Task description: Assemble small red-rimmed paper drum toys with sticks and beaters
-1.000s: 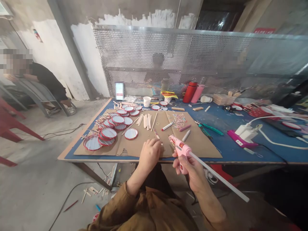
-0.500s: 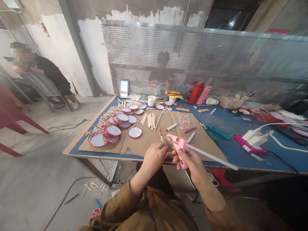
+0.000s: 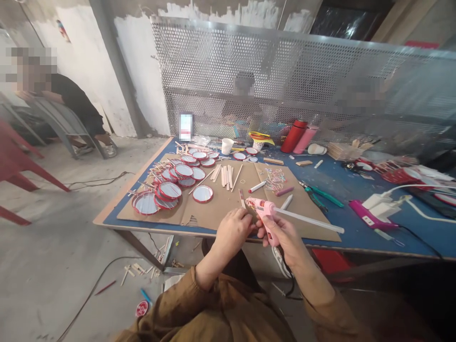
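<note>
My right hand (image 3: pixel 285 237) is wrapped around a pink hot glue gun (image 3: pixel 267 221), its nozzle pointing left and a long clear glue stick (image 3: pixel 313 221) sticking out of its back. Close beside it, my left hand (image 3: pixel 233 230) has curled fingers near the table's front edge; whatever they pinch is hidden. A thin wooden stick (image 3: pixel 242 198) shows just beyond those fingers, and I cannot tell whether it is held. On the cardboard sheet (image 3: pixel 221 209) lie a single red-rimmed round disc (image 3: pixel 203 194), a row of flat wooden sticks (image 3: pixel 226 176) and a red-tipped white marker (image 3: pixel 257 186).
Red-rimmed discs (image 3: pixel 170 190) are piled at left. Rubber bands (image 3: pixel 276 180), pliers (image 3: pixel 324 195) and a purple power strip (image 3: pixel 370 216) lie to the right. Behind stand a paper cup (image 3: pixel 227 146), a red bottle (image 3: pixel 294 136) and a perforated metal screen (image 3: pixel 213 61). A person sits far left.
The view has shifted slightly. The glue gun has tilted a little, its glue stick's rear end now higher and further left. Both hands stay close together.
</note>
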A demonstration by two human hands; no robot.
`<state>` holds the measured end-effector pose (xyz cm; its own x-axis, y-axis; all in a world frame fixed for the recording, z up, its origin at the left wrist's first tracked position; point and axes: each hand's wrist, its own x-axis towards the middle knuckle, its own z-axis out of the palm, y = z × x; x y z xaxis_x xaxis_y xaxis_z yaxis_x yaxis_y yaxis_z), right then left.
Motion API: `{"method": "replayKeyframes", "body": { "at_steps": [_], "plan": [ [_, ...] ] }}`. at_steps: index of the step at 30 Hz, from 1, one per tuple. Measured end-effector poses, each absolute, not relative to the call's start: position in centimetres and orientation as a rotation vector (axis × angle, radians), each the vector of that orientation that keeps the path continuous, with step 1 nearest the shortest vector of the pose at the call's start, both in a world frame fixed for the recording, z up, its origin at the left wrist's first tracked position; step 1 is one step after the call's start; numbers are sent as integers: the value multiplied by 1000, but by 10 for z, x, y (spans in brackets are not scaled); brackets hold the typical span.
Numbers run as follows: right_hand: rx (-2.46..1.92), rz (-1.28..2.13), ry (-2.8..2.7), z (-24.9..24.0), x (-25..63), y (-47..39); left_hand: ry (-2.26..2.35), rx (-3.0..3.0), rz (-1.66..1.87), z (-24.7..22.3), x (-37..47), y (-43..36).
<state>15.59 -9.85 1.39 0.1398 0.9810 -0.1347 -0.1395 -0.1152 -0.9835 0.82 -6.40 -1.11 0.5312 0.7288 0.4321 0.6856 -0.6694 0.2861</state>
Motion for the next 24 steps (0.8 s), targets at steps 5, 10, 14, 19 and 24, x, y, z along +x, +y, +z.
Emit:
{"method": "replayKeyframes", "body": {
  "at_steps": [5, 10, 14, 19, 24],
  "plan": [
    [-1284, 1263, -950, 16, 155, -98, 1241, 2661, 839, -13, 9, -64],
    [-1305, 1265, -948, 16, 154, -96, 1235, 2647, 858, -14, 9, -64],
    [-1320, 1268, -942, 18, 154, -95, 1244, 2638, 854, -13, 8, -65],
    [-1330, 1296, -945, 21, 153, -96, 1247, 2646, 854, -14, 4, -69],
    [-1324, 1287, -940, 23, 151, -95, 1231, 2634, 825, -16, -2, -72]
  ]
}}
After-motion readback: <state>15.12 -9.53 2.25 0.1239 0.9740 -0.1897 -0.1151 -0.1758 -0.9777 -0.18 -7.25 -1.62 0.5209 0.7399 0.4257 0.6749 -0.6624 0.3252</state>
